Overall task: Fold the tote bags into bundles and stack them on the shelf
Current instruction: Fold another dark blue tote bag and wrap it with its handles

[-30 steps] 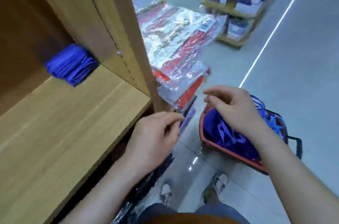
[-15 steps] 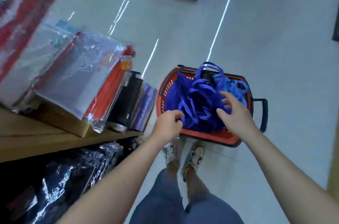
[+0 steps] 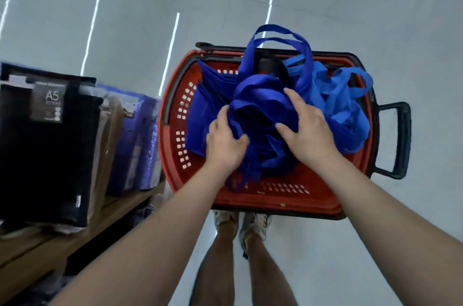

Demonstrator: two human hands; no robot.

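Observation:
Several crumpled blue tote bags fill a red plastic basket [image 3: 275,201] standing on the floor in front of me. A dark blue tote bag [image 3: 260,105] lies on top in the middle, and lighter blue tote bags [image 3: 345,110] sit at the right with handle loops sticking up. My left hand [image 3: 224,141] grips the dark blue bag's fabric at its left edge, fingers curled into a fold and thumb pressed on top. My right hand [image 3: 307,129] rests on the same bag's right side with fingers spread. The shelf compartment for the bundles is out of view.
A low wooden shelf [image 3: 120,208] at the left carries black A5 packs [image 3: 47,142] and purple wrapped packs [image 3: 135,140], close to the basket's left rim. The basket's black handle [image 3: 403,140] juts out to the right. My feet [image 3: 240,223] stand just behind the basket on grey floor.
My view swung from the wooden shelf compartment down to the basket. Both hands came down onto the blue bags, and the left one took hold of the fabric.

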